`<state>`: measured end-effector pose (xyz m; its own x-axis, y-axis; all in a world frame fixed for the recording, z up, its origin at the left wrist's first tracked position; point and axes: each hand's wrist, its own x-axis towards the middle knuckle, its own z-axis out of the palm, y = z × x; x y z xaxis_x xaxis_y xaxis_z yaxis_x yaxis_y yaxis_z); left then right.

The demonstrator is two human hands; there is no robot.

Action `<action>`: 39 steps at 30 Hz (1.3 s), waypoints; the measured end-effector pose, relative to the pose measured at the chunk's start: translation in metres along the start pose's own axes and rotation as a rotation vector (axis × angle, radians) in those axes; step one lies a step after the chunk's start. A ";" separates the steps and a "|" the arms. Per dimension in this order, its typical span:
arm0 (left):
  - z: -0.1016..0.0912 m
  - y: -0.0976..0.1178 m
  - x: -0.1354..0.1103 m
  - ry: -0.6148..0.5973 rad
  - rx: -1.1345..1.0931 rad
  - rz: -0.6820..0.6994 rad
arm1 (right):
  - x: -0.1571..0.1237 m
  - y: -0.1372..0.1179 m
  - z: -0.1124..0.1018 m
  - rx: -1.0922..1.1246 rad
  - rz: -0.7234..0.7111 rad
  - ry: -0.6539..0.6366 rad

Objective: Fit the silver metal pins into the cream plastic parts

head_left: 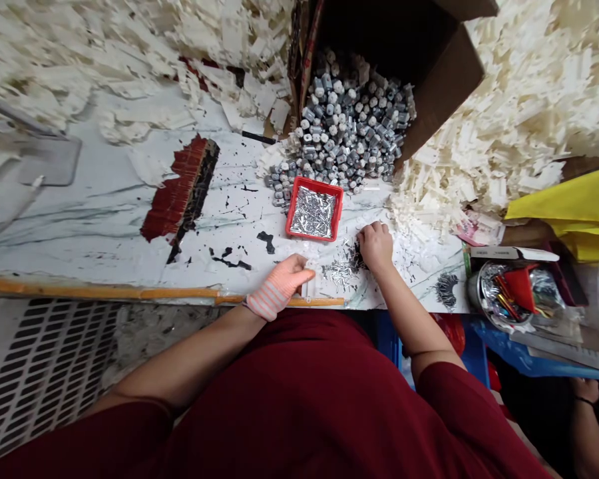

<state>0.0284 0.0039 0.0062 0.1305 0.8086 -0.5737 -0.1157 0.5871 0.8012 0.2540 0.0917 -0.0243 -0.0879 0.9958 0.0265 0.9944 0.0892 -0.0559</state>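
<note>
L hand [282, 283], fingers together, at worktop [104, 213] edge. R hand [375, 246] curled shut over loose pins [340, 271], grip unclear. Red tray [313, 209] of pins just beyond

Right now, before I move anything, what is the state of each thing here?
Cardboard box: open, tipped.
Hexagonal metal parts: spilling from the box.
Red tray: full of silver pins.
Loose pins: scattered on the table.
Left hand: resting at the table edge.
Right hand: fingers down beside the loose pins.

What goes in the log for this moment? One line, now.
Left hand: near loose metal pins | Right hand: over pins | Nearby: red tray of pins, cardboard box of hex metal parts
</note>
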 end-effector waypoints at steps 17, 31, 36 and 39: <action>0.000 -0.019 0.017 -0.003 0.162 0.111 | -0.036 -0.043 -0.015 0.813 -0.121 -0.286; 0.000 -0.007 0.004 0.158 0.510 0.327 | -0.038 -0.059 -0.016 1.102 -0.119 -0.486; -0.003 -0.001 0.008 -0.044 0.284 0.144 | 0.061 -0.019 -0.019 0.721 -0.007 -0.091; -0.005 -0.001 0.010 -0.026 0.265 0.116 | 0.113 -0.006 -0.013 0.322 0.003 0.073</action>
<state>0.0252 0.0114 -0.0014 0.1566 0.8668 -0.4735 0.1292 0.4573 0.8799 0.2391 0.2034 -0.0081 -0.0686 0.9930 0.0965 0.9243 0.0996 -0.3683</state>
